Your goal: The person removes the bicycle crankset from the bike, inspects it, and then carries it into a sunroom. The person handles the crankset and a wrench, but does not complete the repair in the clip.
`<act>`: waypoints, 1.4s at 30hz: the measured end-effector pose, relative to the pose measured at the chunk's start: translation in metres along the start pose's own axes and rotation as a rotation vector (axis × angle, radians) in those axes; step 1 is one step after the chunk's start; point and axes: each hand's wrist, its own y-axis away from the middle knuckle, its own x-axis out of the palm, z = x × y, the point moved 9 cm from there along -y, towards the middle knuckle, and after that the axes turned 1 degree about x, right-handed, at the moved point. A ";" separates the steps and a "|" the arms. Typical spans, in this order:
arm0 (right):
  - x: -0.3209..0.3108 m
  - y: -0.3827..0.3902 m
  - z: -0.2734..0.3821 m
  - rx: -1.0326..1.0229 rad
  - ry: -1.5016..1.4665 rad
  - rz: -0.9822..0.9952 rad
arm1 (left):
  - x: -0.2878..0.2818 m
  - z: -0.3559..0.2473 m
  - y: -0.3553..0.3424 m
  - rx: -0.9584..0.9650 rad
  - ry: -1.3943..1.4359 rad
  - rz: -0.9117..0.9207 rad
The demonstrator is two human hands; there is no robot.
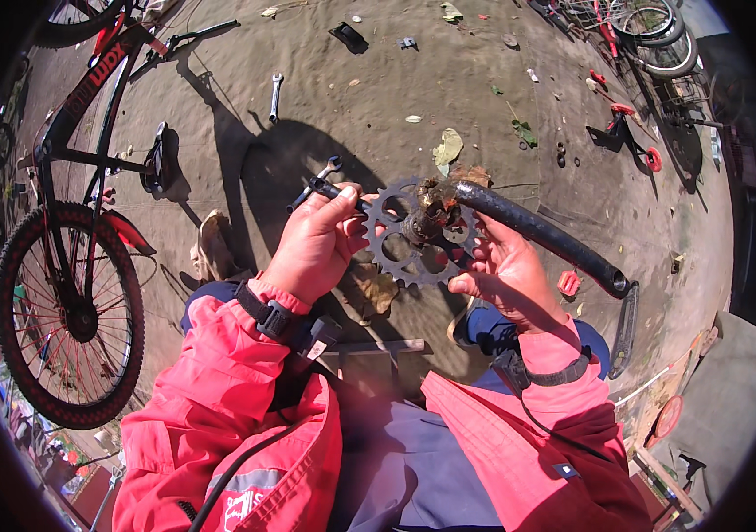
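Observation:
My left hand [323,241] is closed on a short black bar [325,187] at the left of a dark toothed chainring [395,262]. My right hand [506,275] grips the chainring's right side. A greasy, rusty hub fitting [440,206] sits at the ring's middle, and a long black crank arm [542,235] extends from it toward the lower right. An open-ended wrench [332,166] shows just beyond the bar; whether it is held or lying on the ground I cannot tell.
A black-and-red bicycle [81,315] stands at left. Another wrench [276,96] lies on the ground mat [378,106] with dry leaves, parts and a red pedal [569,282]. Several bicycles [653,35] are at upper right. A metal stand [395,348] is between my legs.

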 end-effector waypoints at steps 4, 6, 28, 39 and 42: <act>-0.003 -0.001 -0.006 0.015 -0.010 0.028 | 0.000 0.003 -0.001 -0.020 -0.012 -0.011; -0.004 -0.001 -0.008 0.022 -0.016 0.028 | -0.001 0.004 -0.001 -0.018 -0.022 -0.037; 0.009 0.004 0.001 -0.094 0.189 0.067 | 0.011 -0.001 0.004 0.028 -0.038 0.032; 0.010 0.011 0.008 -0.196 0.252 0.104 | 0.013 -0.004 0.005 0.028 -0.032 -0.010; 0.010 0.011 0.009 -0.217 0.257 0.108 | 0.014 -0.006 0.006 0.028 -0.046 -0.002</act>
